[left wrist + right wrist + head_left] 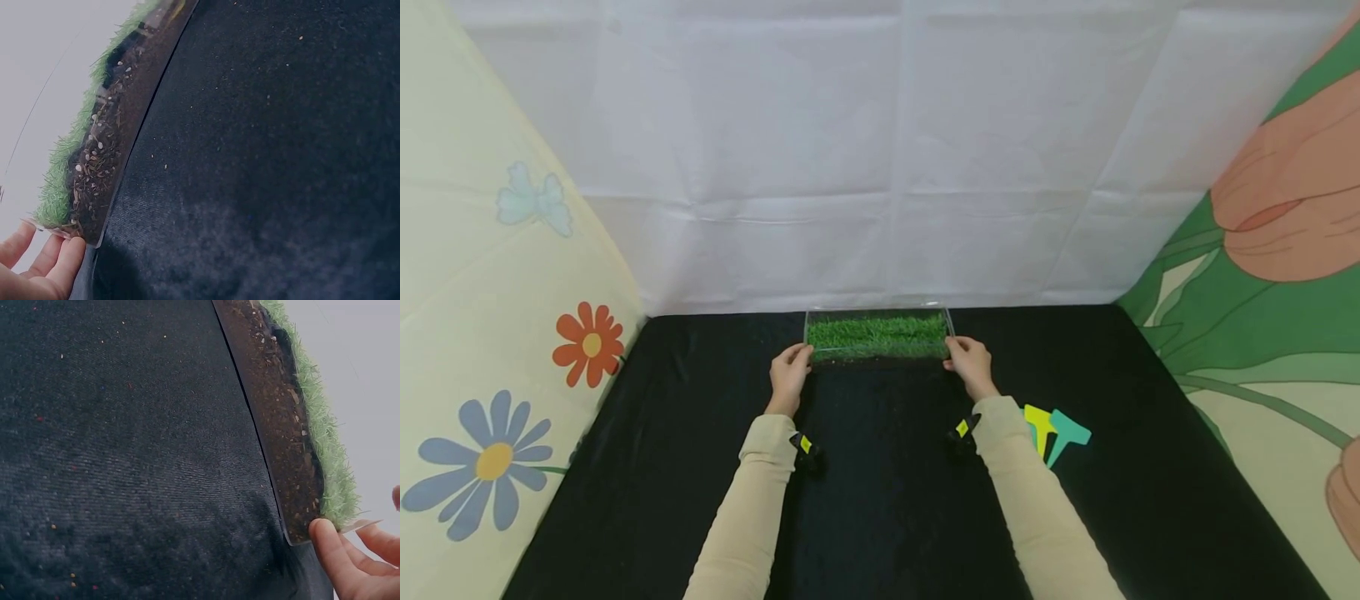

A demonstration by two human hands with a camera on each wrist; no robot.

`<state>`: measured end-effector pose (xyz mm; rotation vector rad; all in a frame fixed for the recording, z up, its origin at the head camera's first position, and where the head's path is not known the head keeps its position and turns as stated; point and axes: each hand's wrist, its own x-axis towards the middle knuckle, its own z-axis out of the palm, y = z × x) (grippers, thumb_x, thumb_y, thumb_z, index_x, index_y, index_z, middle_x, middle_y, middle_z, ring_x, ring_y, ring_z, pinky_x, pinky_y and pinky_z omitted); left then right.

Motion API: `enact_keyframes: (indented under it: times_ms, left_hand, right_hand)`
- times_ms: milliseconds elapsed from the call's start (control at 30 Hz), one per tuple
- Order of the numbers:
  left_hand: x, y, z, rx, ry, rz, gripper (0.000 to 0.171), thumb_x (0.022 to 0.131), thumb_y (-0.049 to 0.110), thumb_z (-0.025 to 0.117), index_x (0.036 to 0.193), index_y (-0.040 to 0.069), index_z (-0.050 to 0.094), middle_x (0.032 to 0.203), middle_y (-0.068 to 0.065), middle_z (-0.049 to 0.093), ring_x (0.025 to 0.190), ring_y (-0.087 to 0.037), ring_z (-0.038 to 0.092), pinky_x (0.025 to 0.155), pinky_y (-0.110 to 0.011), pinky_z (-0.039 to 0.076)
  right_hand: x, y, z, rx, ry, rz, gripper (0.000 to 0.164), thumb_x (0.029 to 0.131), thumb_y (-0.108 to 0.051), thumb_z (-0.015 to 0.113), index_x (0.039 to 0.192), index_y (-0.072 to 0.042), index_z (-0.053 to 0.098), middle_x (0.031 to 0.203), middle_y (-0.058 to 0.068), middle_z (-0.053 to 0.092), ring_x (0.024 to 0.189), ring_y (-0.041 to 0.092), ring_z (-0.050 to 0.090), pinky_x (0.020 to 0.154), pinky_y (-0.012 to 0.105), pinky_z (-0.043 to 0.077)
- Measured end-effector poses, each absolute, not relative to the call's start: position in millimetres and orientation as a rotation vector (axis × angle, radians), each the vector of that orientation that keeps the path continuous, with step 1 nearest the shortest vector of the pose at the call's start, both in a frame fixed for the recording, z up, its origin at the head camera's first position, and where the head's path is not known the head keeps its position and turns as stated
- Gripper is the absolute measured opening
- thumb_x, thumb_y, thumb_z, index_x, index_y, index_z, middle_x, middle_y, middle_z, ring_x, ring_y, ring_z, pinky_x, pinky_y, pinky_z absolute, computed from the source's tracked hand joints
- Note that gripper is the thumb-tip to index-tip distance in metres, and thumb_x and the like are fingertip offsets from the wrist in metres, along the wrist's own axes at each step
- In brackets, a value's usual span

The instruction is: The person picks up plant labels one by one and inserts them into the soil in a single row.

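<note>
A long clear plastic box (880,350) stands at the far edge of the black cloth, close to the white backdrop. Dark soil (94,169) with pale bits fills its lower part, topped by a strip of green artificial-looking grass (880,330). My left hand (787,379) holds the box's left end, fingertips at the near corner in the left wrist view. At the opposite end, my right hand (972,367) grips the near right corner, with the thumb (328,540) on the front wall in the right wrist view. The box's base appears to touch the cloth.
Yellow (1038,423) and teal (1068,433) T-shaped plant labels lie by my right forearm, partly hidden by the sleeve. Small crumbs dot the black cloth (880,483). A white cloth backdrop (820,167) rises behind the box, with flower-printed fabric at both sides.
</note>
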<state>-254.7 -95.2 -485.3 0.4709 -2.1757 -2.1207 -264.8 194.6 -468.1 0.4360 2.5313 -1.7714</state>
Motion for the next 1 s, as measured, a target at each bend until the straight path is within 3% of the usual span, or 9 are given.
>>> enact_keyframes:
  times_ms: [367,700,1000]
  left_hand:
    - [-253.4,-95.5,-485.9,0.475,-2.184,-2.097,0.038,0.091,0.021,0.054,0.123,0.000,0.053,0.117,-0.017,0.054,0.108,-0.028,0.052,0.090,-0.037,0.044]
    - [-249.4,-95.1,-485.4,0.473,-2.185,-2.076,0.037,0.091,0.019,0.054,0.122,-0.002,0.054,0.117,-0.019,0.054,0.107,-0.029,0.053,0.088,-0.038,0.045]
    - [-245.5,-94.8,-486.9,0.463,-2.192,-2.046,0.036,0.091,0.018,0.054,0.120,-0.003,0.055,0.113,-0.020,0.056,0.105,-0.030,0.054,0.087,-0.038,0.045]
  right_hand:
    - [-261.4,195.8,-468.9,0.383,2.532,-1.779,0.041,0.095,-0.025,0.045,0.126,0.001,0.050,0.116,0.021,0.054,0.068,0.009,0.059,0.075,0.035,0.051]
    - [-257.8,196.6,-467.0,0.380,2.520,-1.750,0.042,0.096,-0.026,0.043,0.128,0.001,0.048,0.117,0.021,0.053,0.085,0.026,0.061,0.078,0.037,0.050]
    - [-255.5,197.1,-467.4,0.375,2.525,-1.733,0.043,0.096,-0.027,0.042,0.129,0.001,0.047,0.116,0.022,0.053,0.086,0.026,0.061,0.077,0.036,0.050]
